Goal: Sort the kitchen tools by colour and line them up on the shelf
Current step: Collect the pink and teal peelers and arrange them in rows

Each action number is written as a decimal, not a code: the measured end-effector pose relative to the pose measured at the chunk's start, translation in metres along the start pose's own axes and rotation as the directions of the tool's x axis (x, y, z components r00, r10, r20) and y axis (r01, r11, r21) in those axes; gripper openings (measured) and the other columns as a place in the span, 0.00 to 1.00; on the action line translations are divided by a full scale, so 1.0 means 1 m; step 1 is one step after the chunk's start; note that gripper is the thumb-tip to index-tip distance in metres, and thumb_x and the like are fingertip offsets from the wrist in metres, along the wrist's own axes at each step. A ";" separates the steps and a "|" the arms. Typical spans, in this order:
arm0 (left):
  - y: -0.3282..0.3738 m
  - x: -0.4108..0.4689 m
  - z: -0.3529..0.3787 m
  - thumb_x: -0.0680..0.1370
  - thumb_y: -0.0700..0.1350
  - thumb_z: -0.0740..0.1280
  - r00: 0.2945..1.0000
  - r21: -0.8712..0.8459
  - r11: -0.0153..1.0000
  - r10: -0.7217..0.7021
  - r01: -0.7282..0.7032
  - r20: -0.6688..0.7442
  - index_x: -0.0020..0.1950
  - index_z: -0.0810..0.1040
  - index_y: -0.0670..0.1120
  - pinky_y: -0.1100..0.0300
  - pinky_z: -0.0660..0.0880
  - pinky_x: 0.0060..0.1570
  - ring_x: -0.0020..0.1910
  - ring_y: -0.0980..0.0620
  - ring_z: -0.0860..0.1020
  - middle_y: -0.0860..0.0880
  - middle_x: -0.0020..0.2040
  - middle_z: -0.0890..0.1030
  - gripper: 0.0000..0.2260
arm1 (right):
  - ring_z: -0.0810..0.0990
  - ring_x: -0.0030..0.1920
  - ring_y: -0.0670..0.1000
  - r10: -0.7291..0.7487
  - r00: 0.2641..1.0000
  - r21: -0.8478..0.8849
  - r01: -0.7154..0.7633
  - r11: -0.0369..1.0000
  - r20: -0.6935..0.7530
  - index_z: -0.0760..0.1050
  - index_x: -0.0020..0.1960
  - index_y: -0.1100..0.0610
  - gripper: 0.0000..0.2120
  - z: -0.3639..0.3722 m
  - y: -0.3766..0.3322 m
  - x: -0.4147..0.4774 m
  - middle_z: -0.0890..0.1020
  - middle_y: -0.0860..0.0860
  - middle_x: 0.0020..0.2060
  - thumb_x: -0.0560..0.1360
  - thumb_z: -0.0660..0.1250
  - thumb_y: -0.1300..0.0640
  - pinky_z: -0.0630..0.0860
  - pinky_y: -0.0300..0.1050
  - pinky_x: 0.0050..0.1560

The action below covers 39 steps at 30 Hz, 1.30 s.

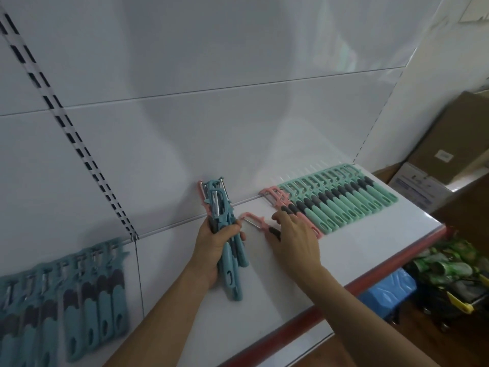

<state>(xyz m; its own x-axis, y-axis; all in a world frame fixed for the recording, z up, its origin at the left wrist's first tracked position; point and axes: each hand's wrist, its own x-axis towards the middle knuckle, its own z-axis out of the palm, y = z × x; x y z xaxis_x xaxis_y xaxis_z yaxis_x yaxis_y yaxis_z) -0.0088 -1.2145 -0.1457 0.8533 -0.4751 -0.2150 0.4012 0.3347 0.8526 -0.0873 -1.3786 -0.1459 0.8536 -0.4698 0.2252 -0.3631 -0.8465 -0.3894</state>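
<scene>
Now the pink peeler (254,221) pinched in the right hand (296,241) is probably to be aligned against the pink row (275,197), blue peelers (220,205) clasped in the left hand (213,249).

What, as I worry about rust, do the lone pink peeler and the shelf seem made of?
Pink peeler: matte moulded plastic, judging by its even pastel colour; its blade looks like bare metal, thin and silvery; dark grip possibly rubber. Shelf: probably painted sheet metal, smooth, white, slightly glossy.
</scene>
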 end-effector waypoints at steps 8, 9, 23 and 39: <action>0.002 0.013 0.013 0.70 0.35 0.69 0.982 -0.060 0.998 -0.017 0.029 0.190 0.59 0.77 0.44 0.53 0.81 0.40 0.37 0.47 0.80 0.44 0.43 0.81 0.18 | 0.74 0.47 0.48 -0.087 0.996 0.130 0.091 0.987 -0.039 0.80 0.51 0.52 0.08 0.011 0.023 -0.007 0.76 0.45 0.45 0.76 0.68 0.63 0.78 0.50 0.46; 0.002 0.014 0.013 0.70 0.35 0.68 0.980 -0.064 0.997 -0.021 0.034 0.199 0.59 0.76 0.44 0.53 0.81 0.40 0.37 0.47 0.80 0.44 0.43 0.81 0.18 | 0.75 0.47 0.48 -0.068 0.996 0.162 0.076 0.984 -0.051 0.80 0.52 0.53 0.07 0.012 0.023 -0.006 0.76 0.45 0.46 0.77 0.68 0.62 0.78 0.50 0.47; -0.007 0.023 0.005 0.71 0.37 0.70 0.979 -0.039 0.996 -0.065 0.074 0.195 0.65 0.74 0.44 0.51 0.80 0.44 0.41 0.45 0.80 0.44 0.44 0.81 0.23 | 0.75 0.46 0.57 -0.044 0.962 0.056 0.061 0.997 -0.270 0.84 0.56 0.62 0.10 0.033 0.015 0.014 0.82 0.57 0.46 0.79 0.66 0.65 0.74 0.52 0.45; -0.007 0.018 -0.002 0.75 0.32 0.70 0.936 0.159 0.985 0.008 -0.068 0.351 0.62 0.76 0.40 0.50 0.83 0.47 0.48 0.42 0.85 0.41 0.52 0.85 0.16 | 0.82 0.53 0.48 0.169 0.979 0.796 -0.189 0.575 0.111 0.80 0.59 0.51 0.14 0.000 -0.050 0.001 0.84 0.46 0.50 0.83 0.59 0.47 0.82 0.47 0.48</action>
<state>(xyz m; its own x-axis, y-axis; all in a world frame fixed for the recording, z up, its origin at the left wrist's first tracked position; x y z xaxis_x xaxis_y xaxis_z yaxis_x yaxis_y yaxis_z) 0.0043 -1.2236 -0.1563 0.6852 -0.7279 -0.0270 0.2839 0.2327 0.9302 -0.0683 -1.3365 -0.1260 0.8161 -0.5752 0.0561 -0.0727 -0.1984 -0.9774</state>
